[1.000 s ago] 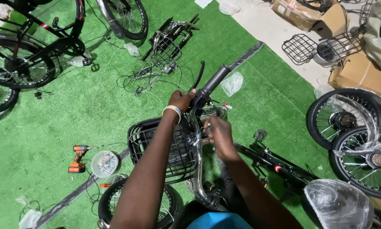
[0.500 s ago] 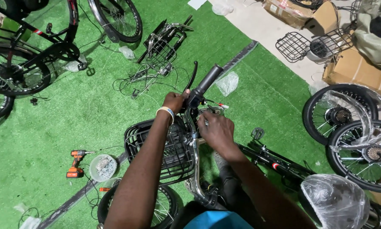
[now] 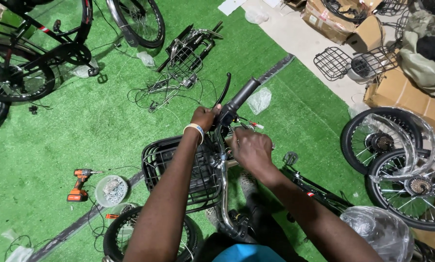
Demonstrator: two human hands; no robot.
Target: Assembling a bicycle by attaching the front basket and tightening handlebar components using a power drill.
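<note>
I look down on a bicycle's chrome handlebar (image 3: 223, 170) with a black grip (image 3: 245, 93) and a black brake lever (image 3: 224, 89). My left hand (image 3: 205, 116), with a white wristband, is closed around the bar just below the grip, at the lever clamp. My right hand (image 3: 249, 147) sits lower on the bar with its fingers curled at the fittings; what they pinch is hidden. A black wire basket (image 3: 164, 162) hangs in front of the bar, over the front wheel (image 3: 118, 233).
An orange drill (image 3: 79, 185) and a clear tub of small metal parts (image 3: 111, 190) lie on the green turf at left. Loose racks and cables (image 3: 181, 63) lie ahead. Bicycles stand at upper left; wheels (image 3: 396, 160), cardboard boxes (image 3: 401, 94) and wire baskets (image 3: 332, 62) crowd the right.
My view has shifted slightly, and my right hand has slid a little down and right along the bar. My left hand keeps its hold near the grip.
</note>
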